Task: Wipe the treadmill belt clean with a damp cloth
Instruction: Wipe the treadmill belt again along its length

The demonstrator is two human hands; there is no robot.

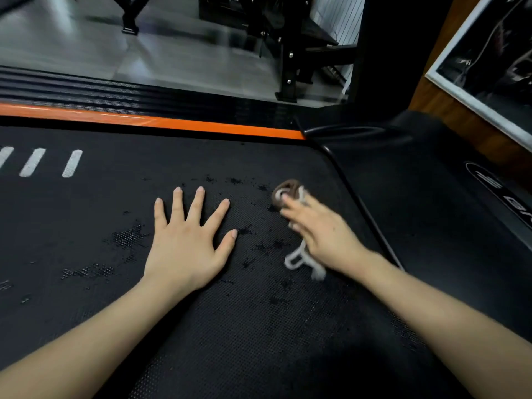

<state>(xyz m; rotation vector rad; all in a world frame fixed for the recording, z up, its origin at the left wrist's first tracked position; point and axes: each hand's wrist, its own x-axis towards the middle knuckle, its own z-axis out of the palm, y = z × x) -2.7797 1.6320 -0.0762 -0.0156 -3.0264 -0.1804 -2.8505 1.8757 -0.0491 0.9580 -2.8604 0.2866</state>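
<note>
Head view. One treadmill belt (pixel 230 326), black and dotted, with scattered wet-looking patches (pixel 126 237) across its middle. Three white dashes (pixel 32 162) on the belt's far left part. One orange strip (pixel 172 122) along the belt's far edge. One black cover (pixel 431 197) with a logo just past the belt's right edge. One cloth (pixel 289 188), brown and white, bunched and blurred, on the belt near its right edge.

Two hands. Left hand (pixel 184 249) flat on the belt's middle, fingers (pixel 198 203) straight and spread wide, holding nothing. Right hand (pixel 322 231) over the cloth, fingers curled round it and gripping, white loops hanging out below the palm onto the belt.
</note>
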